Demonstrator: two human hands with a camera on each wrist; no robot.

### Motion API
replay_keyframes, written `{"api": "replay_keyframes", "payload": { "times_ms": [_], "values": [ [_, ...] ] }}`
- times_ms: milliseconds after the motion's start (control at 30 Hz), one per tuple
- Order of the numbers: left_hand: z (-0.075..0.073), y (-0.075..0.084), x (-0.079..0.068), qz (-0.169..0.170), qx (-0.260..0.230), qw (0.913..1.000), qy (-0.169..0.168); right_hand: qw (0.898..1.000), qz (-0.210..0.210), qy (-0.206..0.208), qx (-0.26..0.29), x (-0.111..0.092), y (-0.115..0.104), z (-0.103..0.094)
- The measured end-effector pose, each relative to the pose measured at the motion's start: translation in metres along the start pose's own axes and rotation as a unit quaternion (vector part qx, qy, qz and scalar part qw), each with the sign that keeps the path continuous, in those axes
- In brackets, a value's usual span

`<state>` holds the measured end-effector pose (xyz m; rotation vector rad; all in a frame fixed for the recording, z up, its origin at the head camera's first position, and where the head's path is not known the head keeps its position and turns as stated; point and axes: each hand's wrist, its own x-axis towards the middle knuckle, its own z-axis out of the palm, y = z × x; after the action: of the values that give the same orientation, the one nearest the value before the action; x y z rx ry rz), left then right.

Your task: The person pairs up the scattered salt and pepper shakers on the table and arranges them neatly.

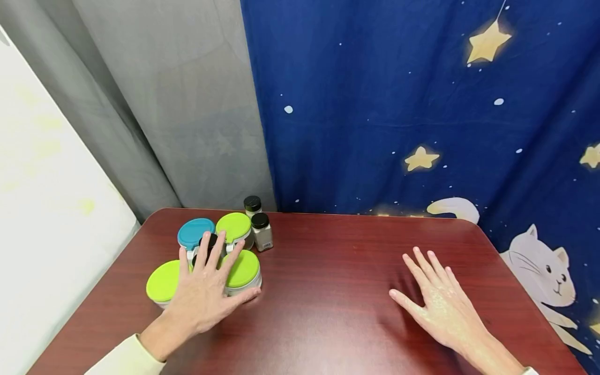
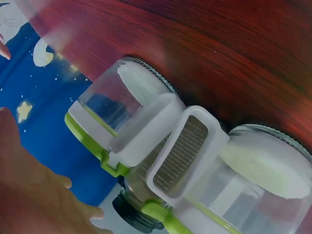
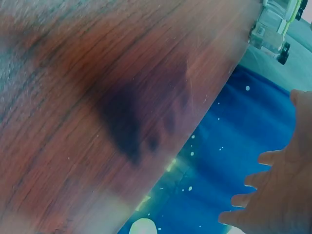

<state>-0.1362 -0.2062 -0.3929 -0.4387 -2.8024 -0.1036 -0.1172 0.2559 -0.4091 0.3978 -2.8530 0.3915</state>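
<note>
My left hand point(image 1: 201, 297) hovers with spread, straight fingers over a cluster of lidded jars and holds none of them. Around it stand a front-left jar with a green lid point(image 1: 162, 281), a front-right green-lidded jar point(image 1: 242, 271), a back green-lidded jar point(image 1: 234, 227) and a blue-lidded jar point(image 1: 196, 233). Between them, a black cap point(image 1: 212, 241) is partly hidden by the fingers. The left wrist view shows clear jar walls and white handles point(image 2: 183, 156). Over the table's right side my right hand point(image 1: 442, 307) is spread, holding nothing; its shadow point(image 3: 124, 122) falls on the wood.
Two small shakers with black caps, a nearer shaker point(image 1: 262, 238) and a farther shaker point(image 1: 252, 203), stand right of the cluster near the back edge. The reddish-brown table point(image 1: 323, 291) meets a grey curtain point(image 1: 187, 120) and a blue starry curtain point(image 1: 347, 104) behind.
</note>
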Motion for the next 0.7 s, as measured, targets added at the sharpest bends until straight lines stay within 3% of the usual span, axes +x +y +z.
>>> {"api": "replay_keyframes", "payload": {
  "times_ms": [167,400,533,700],
  "values": [
    [-0.002,-0.008,-0.003,0.030,-0.013,0.9994,0.008,1.000,-0.007,-0.007,0.028,0.002,-0.009,0.003],
    [-0.004,-0.021,-0.008,0.165,-0.024,0.9854,-0.032,0.997,-0.036,-0.004,0.066,0.022,-0.036,0.020],
    [-0.008,-0.023,-0.010,0.200,0.022,0.9781,-0.054,0.991,-0.088,0.013,0.102,0.046,-0.063,0.038],
    [-0.015,-0.018,-0.012,0.217,0.092,0.9668,-0.100,0.982,-0.152,-0.014,0.112,0.085,-0.103,0.052]
  ]
}}
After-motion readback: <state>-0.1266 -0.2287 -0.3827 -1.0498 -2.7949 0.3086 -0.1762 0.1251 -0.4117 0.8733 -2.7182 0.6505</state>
